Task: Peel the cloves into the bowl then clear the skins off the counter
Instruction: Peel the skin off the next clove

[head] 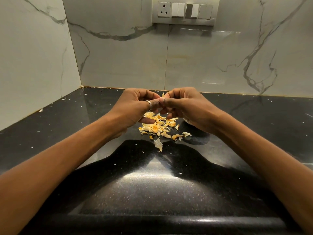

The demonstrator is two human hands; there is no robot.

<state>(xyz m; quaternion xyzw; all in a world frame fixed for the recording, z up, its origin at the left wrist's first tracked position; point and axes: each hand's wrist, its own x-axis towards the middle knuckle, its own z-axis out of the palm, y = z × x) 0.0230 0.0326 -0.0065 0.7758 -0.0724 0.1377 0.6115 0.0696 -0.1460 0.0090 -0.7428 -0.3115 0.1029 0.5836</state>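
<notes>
In the head view, the left hand (135, 107) and right hand (184, 106) meet fingertip to fingertip above the tabletop (254, 119), toward its back edge. Both pinch one clove (163, 95), of which only a pale tip shows between them. To peel it well, I judge that one hand should hold the clove firm while the other's thumbnail lifts the papery skin at the tip and strips it downward (short pulls, so it doesn't shred).

The skins (159, 124) lie heaped directly below the hands, with one stray flake (158, 144) nearer the front edge. The bowl (187, 121) is mostly hidden under the right wrist (only a pale sliver shows), so that wrist must shift before the clove can drop in. Tiny flecks dot the tabletop toward the left wall (33, 65), and a switch panel (184, 11) sits on the back wall.
</notes>
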